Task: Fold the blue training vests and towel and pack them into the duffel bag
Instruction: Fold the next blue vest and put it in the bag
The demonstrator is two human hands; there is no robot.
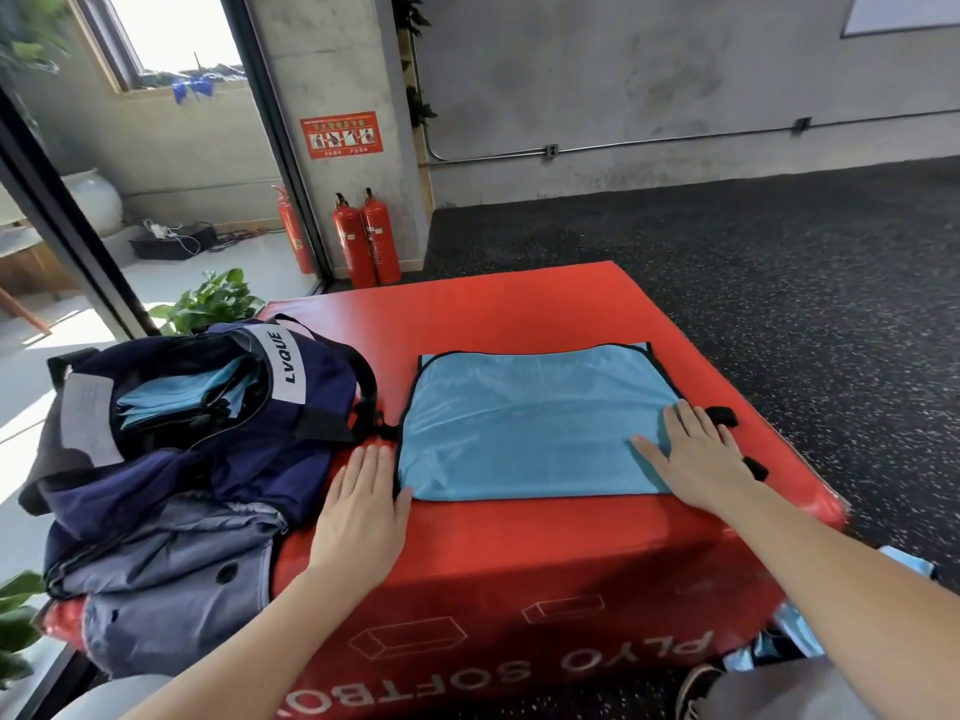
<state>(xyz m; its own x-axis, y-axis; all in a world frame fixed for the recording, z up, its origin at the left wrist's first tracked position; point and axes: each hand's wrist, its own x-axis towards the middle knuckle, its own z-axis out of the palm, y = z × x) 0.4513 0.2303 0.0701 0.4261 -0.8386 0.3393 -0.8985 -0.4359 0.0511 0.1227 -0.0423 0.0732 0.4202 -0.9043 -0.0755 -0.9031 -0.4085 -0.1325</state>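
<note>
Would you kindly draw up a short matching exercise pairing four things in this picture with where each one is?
Things:
1. blue vest
2. duffel bag
3. left hand
4. right hand

Places:
A. flat on the vest's right part
B. spread on the red soft box
C. on the box's left end, open, with folded blue cloth inside
D. on the red box, at the vest's left edge

Pairs: 1-B, 2-C, 3-D, 4-A

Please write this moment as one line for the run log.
step: folding vest on red box | left hand: flat at vest's left edge | right hand: flat on vest | bag: open, blue cloth inside
</note>
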